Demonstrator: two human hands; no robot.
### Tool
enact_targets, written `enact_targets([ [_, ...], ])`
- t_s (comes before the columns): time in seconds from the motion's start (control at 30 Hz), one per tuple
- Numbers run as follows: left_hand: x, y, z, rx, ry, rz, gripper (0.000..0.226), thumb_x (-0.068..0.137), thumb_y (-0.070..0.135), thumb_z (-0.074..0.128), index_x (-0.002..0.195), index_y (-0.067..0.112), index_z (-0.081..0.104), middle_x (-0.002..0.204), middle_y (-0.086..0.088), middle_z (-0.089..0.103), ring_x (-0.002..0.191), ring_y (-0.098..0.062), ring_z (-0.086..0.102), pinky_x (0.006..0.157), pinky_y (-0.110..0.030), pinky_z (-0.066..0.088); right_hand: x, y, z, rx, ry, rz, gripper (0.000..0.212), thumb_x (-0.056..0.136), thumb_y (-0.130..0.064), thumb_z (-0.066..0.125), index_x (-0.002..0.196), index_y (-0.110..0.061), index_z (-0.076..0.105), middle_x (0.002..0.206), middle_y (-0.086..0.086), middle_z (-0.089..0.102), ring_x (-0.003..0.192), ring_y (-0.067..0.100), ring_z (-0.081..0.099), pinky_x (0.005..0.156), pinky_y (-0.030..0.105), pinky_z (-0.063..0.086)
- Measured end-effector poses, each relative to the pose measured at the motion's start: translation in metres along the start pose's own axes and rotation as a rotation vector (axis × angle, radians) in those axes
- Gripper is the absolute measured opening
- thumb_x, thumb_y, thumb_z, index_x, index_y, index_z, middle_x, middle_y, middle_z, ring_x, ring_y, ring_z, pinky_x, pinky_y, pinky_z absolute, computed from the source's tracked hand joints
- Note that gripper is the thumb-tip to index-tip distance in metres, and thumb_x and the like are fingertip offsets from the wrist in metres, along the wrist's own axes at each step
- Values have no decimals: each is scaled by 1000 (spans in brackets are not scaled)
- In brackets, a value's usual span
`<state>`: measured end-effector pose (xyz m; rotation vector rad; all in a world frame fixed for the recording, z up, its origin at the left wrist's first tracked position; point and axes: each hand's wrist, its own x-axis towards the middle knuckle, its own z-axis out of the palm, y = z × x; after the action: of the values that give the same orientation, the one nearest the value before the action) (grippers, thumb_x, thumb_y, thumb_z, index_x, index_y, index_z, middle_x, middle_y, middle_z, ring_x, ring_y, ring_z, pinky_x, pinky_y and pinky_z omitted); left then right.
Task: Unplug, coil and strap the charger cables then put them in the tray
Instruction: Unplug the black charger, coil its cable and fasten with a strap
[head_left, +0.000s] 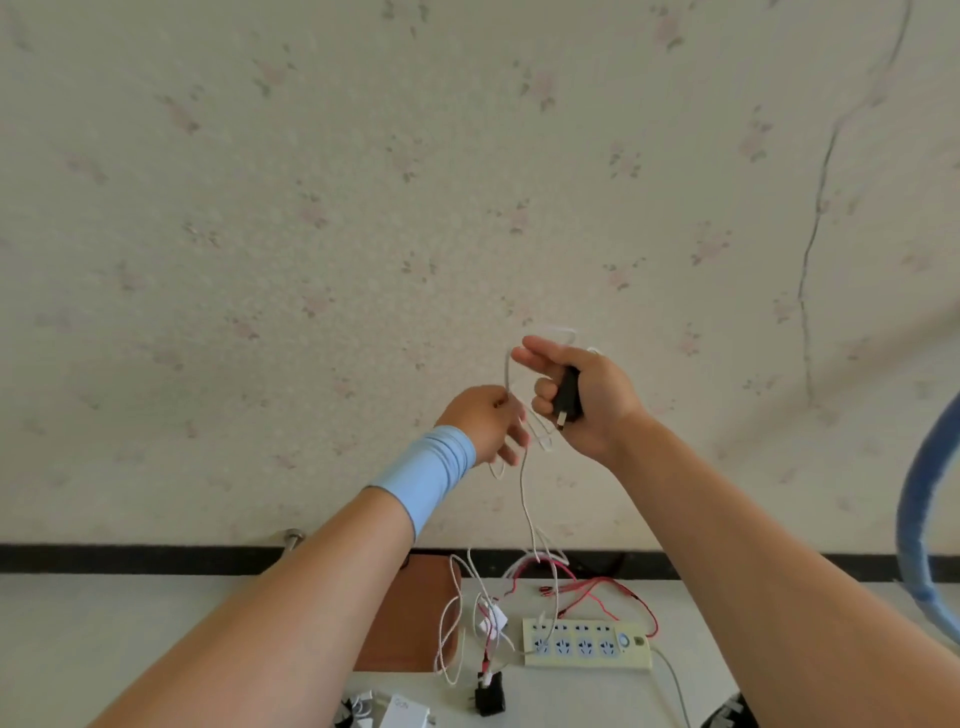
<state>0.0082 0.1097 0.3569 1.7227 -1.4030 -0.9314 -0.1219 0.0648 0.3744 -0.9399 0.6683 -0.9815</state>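
While both arms are raised, the nearest stuff sits low on the table (571, 696): a white charger (397, 712) at the bottom edge, partly cut off, and a black plug (489, 693) just right of it. Loose white leads (452, 623) loop from that plug up over the right edge of the brown tray (415, 623), which the left forearm partly hides. Nothing coiled shows in the visible part of the tray. Right of the leads lies a pale power strip (587, 644), with one white connector at its left end. A red cable (623, 597) tangles behind and beside the strip.

Higher up, the left hand (483, 423), with a blue wristband (426, 467), pinches the white cable (524, 483); the fingers are blurred. The right hand (582, 400) grips a black adapter (566, 397) in the palm, thumb curled beside it, fingers partly stretched with cable loops over them. The hands are near each other, not touching. The cable hangs from them down to the tangle behind the strip.

A black band (130, 558) runs along the table's far edge. Behind is a floral wall (363, 208) with a crack at right. A blue hoop (924, 519) shows at the right edge.
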Motion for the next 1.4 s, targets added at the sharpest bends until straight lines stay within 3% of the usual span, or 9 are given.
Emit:
enact_targets([
  [0.2,3,12,-11,-645,201,124,25,102,14,39,84,8,55,54,-3,57,58,-22,64,52,-25,49,8,16,-11,-445,55,147,22,99,-5,50,112,2,66,101,14,62,49,17,51,45,30,44],
  [0.37,4,22,-30,-1233,92,113,28,106,17,38,83,10,52,51,1,52,51,-16,63,52,-22,48,5,37,-19,-1061,-319,283,27,99,-12,53,119,-25,65,134,5,57,77,19,75,50,27,50],
  [0.47,4,19,-35,-1297,106,91,26,105,18,40,86,10,55,54,1,57,53,-16,64,52,-21,50,2,40,-14,-1098,-357,279,17,100,-18,58,113,-14,67,117,6,71,83,23,75,50,22,49],
  [0.57,2,16,-38,-1190,90,42,20,105,19,41,101,8,58,64,-4,66,55,-16,63,53,-22,49,3,38,-11,-1027,-178,157,18,102,-17,54,100,-6,69,89,9,77,69,22,71,50,21,49],
  [0.73,3,2,-23,-539,75,-155,36,93,-6,33,123,7,47,82,-9,69,52,-20,59,48,-25,39,10,26,-7,-640,90,-13,19,102,-14,55,96,-3,70,72,10,65,47,21,57,45,28,46],
  [0.93,1,-10,1,175,-243,-140,27,97,15,51,123,14,59,113,-6,66,69,-15,63,64,-25,52,8,13,-4,-303,63,-45,20,105,-17,50,100,-7,66,73,7,59,52,20,52,51,32,45],
  [1.1,9,-7,10,551,-136,59,27,98,35,54,99,13,69,83,-2,68,73,-18,65,76,-28,49,3,6,-2,-153,43,-130,24,107,-19,47,106,-6,67,78,5,59,54,18,51,54,33,45],
  [1.27,18,-12,6,321,138,194,30,93,38,61,77,17,74,65,3,64,63,-14,58,62,-25,43,11,15,-12,-562,161,-58,23,98,-1,49,100,-9,70,93,15,64,52,21,60,49,33,49],
  [1.4,20,-10,1,128,333,259,29,88,37,64,67,19,72,66,7,68,66,-8,63,64,-24,46,4,29,-18,-889,0,151,17,99,-7,53,108,-8,67,104,12,68,63,19,73,52,29,55],
])
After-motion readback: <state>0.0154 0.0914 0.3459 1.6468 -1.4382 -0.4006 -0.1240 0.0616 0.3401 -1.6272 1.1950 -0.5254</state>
